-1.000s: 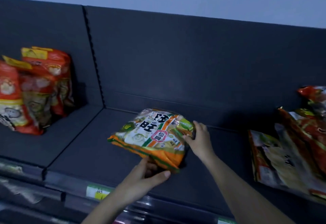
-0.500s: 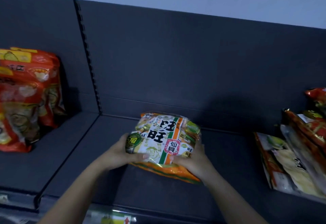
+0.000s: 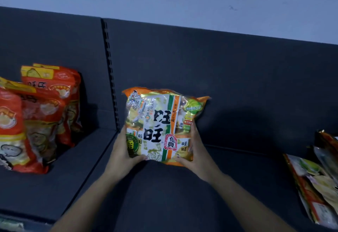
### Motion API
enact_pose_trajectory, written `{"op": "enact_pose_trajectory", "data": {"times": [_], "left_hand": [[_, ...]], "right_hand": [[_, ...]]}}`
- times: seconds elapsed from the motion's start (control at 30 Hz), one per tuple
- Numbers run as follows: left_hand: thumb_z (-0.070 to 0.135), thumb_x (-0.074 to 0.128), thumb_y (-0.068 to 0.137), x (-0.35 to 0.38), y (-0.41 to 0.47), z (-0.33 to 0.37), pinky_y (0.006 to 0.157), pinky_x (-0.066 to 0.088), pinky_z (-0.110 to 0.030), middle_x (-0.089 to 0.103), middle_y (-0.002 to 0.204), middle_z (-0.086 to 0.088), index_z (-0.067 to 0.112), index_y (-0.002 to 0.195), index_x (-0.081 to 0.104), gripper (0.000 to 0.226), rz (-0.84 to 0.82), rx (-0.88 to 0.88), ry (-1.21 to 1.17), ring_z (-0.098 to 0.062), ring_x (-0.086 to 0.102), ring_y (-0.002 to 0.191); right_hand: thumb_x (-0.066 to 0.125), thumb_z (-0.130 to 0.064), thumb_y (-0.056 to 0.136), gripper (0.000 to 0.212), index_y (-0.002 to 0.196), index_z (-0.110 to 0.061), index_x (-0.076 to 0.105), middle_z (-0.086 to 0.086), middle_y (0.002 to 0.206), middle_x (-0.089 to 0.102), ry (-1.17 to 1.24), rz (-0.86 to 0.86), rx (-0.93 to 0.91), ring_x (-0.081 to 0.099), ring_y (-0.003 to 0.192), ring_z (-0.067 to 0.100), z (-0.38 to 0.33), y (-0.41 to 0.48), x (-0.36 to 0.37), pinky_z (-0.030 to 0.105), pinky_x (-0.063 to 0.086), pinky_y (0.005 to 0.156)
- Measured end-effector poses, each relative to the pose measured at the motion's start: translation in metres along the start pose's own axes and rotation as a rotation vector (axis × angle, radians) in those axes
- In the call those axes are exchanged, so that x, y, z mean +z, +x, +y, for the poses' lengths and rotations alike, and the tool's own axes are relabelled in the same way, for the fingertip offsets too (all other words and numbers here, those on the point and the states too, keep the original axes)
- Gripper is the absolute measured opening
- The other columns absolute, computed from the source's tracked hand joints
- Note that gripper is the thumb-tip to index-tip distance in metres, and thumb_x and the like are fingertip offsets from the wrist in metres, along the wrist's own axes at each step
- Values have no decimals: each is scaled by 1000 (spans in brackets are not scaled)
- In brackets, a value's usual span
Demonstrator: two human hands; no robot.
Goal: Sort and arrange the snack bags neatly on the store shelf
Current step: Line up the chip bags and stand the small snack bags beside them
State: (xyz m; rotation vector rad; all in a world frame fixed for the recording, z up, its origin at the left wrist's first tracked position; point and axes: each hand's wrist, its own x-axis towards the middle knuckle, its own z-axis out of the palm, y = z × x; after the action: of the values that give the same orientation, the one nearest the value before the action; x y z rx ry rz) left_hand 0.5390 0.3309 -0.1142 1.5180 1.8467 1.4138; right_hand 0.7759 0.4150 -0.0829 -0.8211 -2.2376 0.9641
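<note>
Centrally, 1 orange bag (image 3: 161, 125) is held upright on shelf (image 3: 237, 186), clasped by left hand (image 3: 124, 151) and right hand (image 3: 195, 151).

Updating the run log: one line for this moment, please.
phase: standing bag up | orange snack bag: upright, front out | left hand, right hand: gripping lower sides | red bags: upright, left

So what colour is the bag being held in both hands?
Mostly orange and white, with green accents and bold black characters, on the bag. The head view, the only one, shows it.

Bare forearms, apparently no sleeves.
</note>
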Motion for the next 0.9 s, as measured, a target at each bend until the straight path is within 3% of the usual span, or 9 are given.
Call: {"op": "enact_pose_trajectory", "data": {"times": [0.1,0.17,0.23,0.4,0.5,0.57,0.63,0.77,0.9], "left_hand": [[18,88,61,1,19,-14,107,34,-37,40,139,0,22,146,20,109,122,-64,152,-16,37,129],[15,85,66,4,25,-26,108,33,-36,39,142,-3,19,147,18,106,108,-107,180,-20,35,132],[17,82,70,7,30,-35,111,31,-39,31,149,-3,20,150,10,108,73,-123,200,-19,30,137],[25,87,61,2,35,-39,108,34,-52,34,147,-9,12,147,15,113,50,-139,278,-27,34,135],[38,81,58,9,30,-12,112,21,-55,25,148,-26,-5,144,17,115,171,-135,411,-39,25,136],[49,59,61,22,23,24,113,16,-48,24,148,-28,-6,143,21,105,237,62,395,-39,21,136],[48,48,66,48,20,61,108,21,-48,33,140,-29,-6,137,31,91,189,277,343,-41,29,129],[38,44,74,135,13,135,102,34,-54,50,128,-20,1,133,42,69,-114,522,160,-39,44,119],[40,42,81,236,-13,218,103,37,-56,51,131,-11,4,137,41,67,-327,736,54,-27,47,120]], "right_hand": [[69,-14,84,113,138,-43,-27,-25,150,-24,-214,-15,-38,5,143,-2,14,23,13,21,30,111],[65,-10,86,112,134,-48,-28,-26,148,-30,-284,19,27,26,138,6,25,29,28,25,44,100],[63,-10,88,108,132,-51,-27,-21,152,-21,-267,89,98,41,128,9,31,30,39,23,48,91],[65,-11,86,106,133,-49,-23,-12,158,-5,-230,141,128,19,141,7,34,26,43,22,29,108],[65,-14,87,102,140,-40,-19,-10,158,-4,-233,123,148,9,144,7,30,18,27,25,21,115],[64,-16,87,96,144,-31,-12,-7,158,0,-245,114,141,7,144,8,25,3,5,26,15,118],[63,-18,89,92,146,-30,-8,-5,158,6,-282,127,152,9,144,8,21,-21,-25,28,15,118],[58,-23,93,80,151,-26,2,-2,154,22,-385,256,181,22,139,9,4,-88,-105,22,22,114],[60,-17,90,68,147,-18,23,3,143,40,-509,461,204,37,131,11,-13,-170,-198,22,30,109]]}}
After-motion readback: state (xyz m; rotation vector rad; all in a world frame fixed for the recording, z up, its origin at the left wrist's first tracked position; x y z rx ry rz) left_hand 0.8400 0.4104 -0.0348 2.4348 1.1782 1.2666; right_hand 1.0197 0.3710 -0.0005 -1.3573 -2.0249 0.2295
